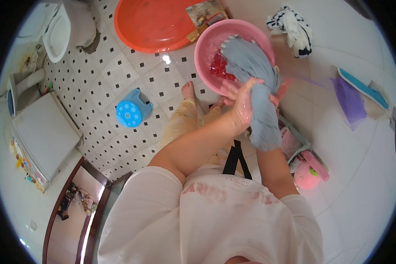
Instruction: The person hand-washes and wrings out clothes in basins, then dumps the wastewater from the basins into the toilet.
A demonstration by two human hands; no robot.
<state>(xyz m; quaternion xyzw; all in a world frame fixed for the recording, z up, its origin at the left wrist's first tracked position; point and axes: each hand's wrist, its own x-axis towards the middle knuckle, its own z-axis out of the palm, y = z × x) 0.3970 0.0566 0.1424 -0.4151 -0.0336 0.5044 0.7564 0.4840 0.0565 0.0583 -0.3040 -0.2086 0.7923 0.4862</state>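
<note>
A wet grey-blue garment point(250, 59) stretches from the pink basin point(200, 62) back towards my right forearm. Gathered at its middle, it is gripped by my left hand point(245, 102), whose thumb side presses the cloth while some fingers spread out, blurred. My right hand point(274, 99) holds the same cloth from the other side, mostly hidden behind it. A pale ribbed or striped edge shows at the garment's far end, over the basin. Water and a red item point(218, 66) lie inside the basin; the cloth hides part of them.
A large orange tub point(151, 26) stands beyond the basin. A blue plastic stool point(133, 109) is left of my feet. Black-and-white striped cloth point(292, 31) lies at upper right. A storage rack point(295, 145) stands near my right arm, and a white appliance point(48, 132) at far left.
</note>
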